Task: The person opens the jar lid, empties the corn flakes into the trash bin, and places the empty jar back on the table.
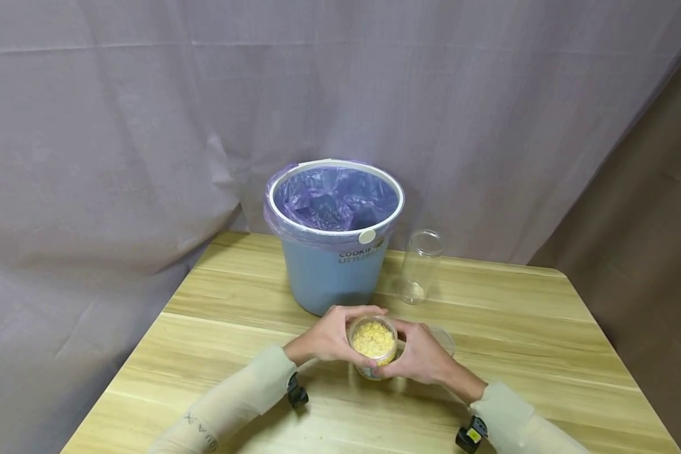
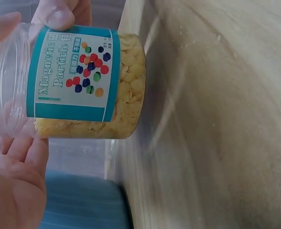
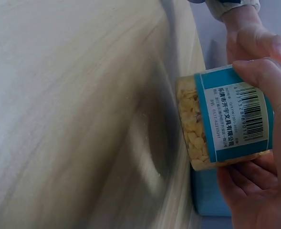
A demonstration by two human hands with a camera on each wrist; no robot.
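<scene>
A see-through plastic jar (image 1: 373, 343) of yellow flakes stands roughly upright between both hands, its mouth uncovered. My left hand (image 1: 336, 334) grips one side, thumb in front and fingers round the back. From the other side, my right hand (image 1: 422, 354) holds it the same way, the thumbs nearly meeting. In the left wrist view, the jar's teal and white label (image 2: 73, 74) reads "Magnetic Particle"; the right wrist view has its barcode side (image 3: 238, 117). The jar's base is close over the wooden table (image 1: 227, 359). A round transparent lid (image 1: 445, 340) lies partly hidden behind my right hand.
A blue bin (image 1: 331, 271) with a white rim and a purple bag liner (image 1: 323, 205) stands beyond my hands. To its right is a tall see-through container (image 1: 422, 265), upright near the table's back edge. Grey curtains (image 1: 459, 113) hang behind.
</scene>
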